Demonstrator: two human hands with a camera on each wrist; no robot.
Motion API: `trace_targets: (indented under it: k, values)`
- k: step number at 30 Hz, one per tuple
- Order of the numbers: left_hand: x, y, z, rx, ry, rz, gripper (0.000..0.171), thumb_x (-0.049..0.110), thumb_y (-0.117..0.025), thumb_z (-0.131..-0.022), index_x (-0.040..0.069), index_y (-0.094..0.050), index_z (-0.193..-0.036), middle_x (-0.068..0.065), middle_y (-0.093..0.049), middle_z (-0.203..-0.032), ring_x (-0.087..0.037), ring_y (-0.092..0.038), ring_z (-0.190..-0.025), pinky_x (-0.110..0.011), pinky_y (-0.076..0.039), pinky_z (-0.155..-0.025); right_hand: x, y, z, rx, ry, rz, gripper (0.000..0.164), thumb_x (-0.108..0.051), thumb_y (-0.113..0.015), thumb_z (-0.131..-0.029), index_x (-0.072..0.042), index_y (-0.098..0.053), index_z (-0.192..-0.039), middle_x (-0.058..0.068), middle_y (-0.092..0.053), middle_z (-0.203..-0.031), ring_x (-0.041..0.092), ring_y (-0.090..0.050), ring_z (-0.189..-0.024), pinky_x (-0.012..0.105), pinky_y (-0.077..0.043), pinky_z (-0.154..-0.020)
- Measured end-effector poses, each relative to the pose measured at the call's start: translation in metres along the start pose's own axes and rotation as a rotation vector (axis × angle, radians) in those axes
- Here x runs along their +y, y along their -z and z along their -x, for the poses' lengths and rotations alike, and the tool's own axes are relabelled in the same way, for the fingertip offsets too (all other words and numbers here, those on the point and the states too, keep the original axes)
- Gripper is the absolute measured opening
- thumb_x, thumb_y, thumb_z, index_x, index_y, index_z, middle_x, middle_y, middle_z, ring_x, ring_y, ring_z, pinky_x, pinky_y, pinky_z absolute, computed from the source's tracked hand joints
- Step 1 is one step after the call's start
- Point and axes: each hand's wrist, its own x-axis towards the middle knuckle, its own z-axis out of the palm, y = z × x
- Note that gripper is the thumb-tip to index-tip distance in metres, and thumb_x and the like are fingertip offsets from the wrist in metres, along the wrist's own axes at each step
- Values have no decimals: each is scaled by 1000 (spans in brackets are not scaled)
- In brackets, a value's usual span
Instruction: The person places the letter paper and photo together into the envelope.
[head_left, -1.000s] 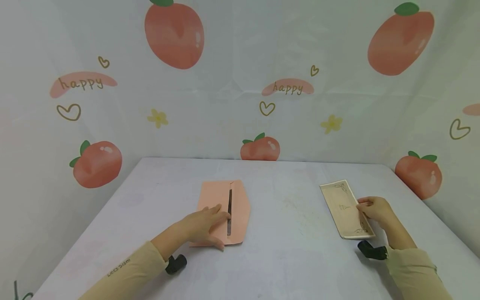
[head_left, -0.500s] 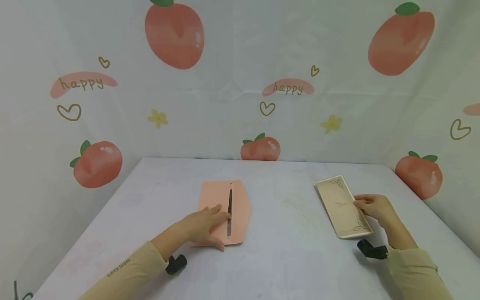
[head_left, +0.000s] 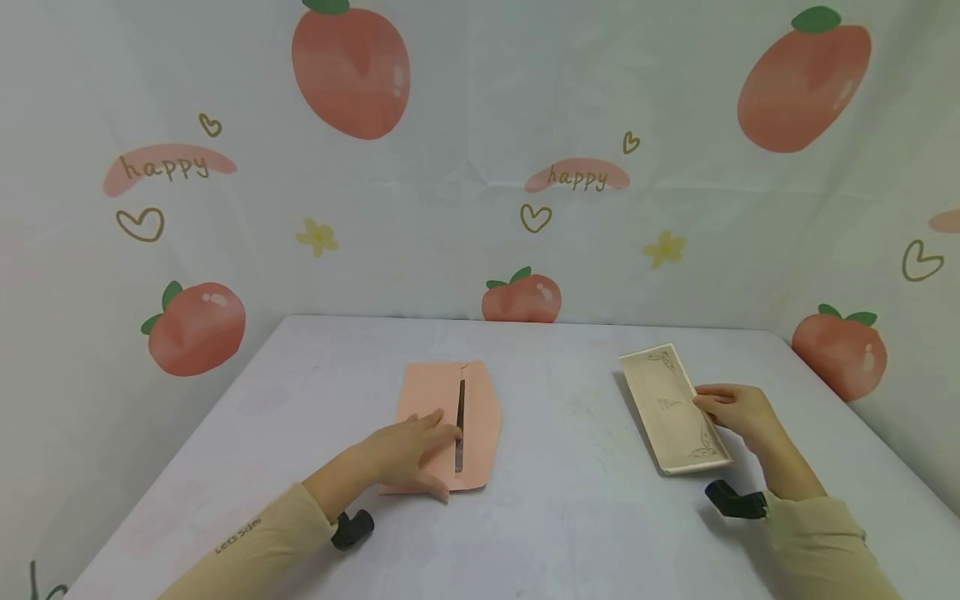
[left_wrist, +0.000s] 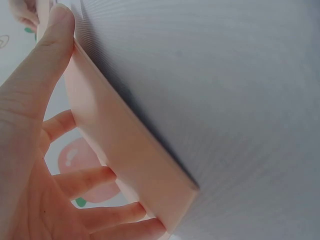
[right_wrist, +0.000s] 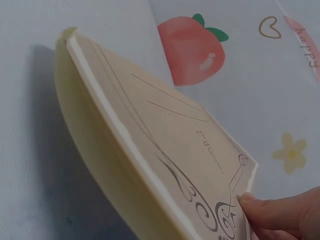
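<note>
A pink envelope-shaped paper (head_left: 482, 421) with a pointed right side lies flat on the table left of centre; a dark strip runs down it. My left hand (head_left: 411, 452) rests on its lower left part with spread fingers. In the left wrist view the fingertips and thumb (left_wrist: 57, 37) touch the paper (left_wrist: 115, 135). On the right, my right hand (head_left: 742, 414) pinches the long edge of a beige card (head_left: 663, 408) with dark scrollwork in its corners. The card is tilted and casts a shadow. In the right wrist view the card (right_wrist: 150, 105) shows a pale yellow layer underneath.
A white table (head_left: 555, 517) reaches to a white cloth (head_left: 435, 250) printed with peaches, hearts, flowers and "happy". Black devices (head_left: 352, 529) sit at both wrists.
The beige card has moved left and a little up in the head view, lifting off the table, with my right hand holding it. My left hand and the pink paper stay put.
</note>
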Motion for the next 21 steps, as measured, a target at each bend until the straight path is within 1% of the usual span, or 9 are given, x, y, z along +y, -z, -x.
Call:
trace_targets:
  k: [6, 13, 18, 21]
  values:
    - [-1, -1, 0, -1, -4, -4, 81, 62, -71, -66, 26, -43, -133, -19, -30, -151, -54, -35, -129, -63, -40, -95, -8, -4, 1, -10, 14, -16, 50, -21, -60, -91, 15, -49, -124, 30, -62, -114, -5, -56, -72, 15, -52, -63]
    - [-1, 0, 0, 0, -9, -6, 81, 61, -71, -66, 25, -43, -133, -20, -30, -150, -55, -36, -128, -64, -41, -94, -12, -7, 2, -30, 8, -34, 52, -23, -59, -92, 14, -47, -126, 31, -57, -122, -6, -57, -75, 15, -52, -66]
    - [0, 0, 0, 0, -10, -8, 80, 61, -71, -67, 24, -43, -132, -21, -31, -150, -56, -36, -128, -64, -41, -94, -14, -11, 1, -45, 26, -61, 53, -23, -59, -92, 14, -47, -127, 29, -58, -121, -9, -56, -74, 15, -53, -67]
    - [0, 0, 0, -4, -4, -10, 80, 62, -71, -67, 25, -43, -132, -20, -30, -151, -55, -35, -128, -63, -41, -94, -17, -13, 1, -50, 37, -68, 53, -23, -60, -91, 15, -47, -126, 30, -59, -120, -8, -57, -74, 15, -53, -67]
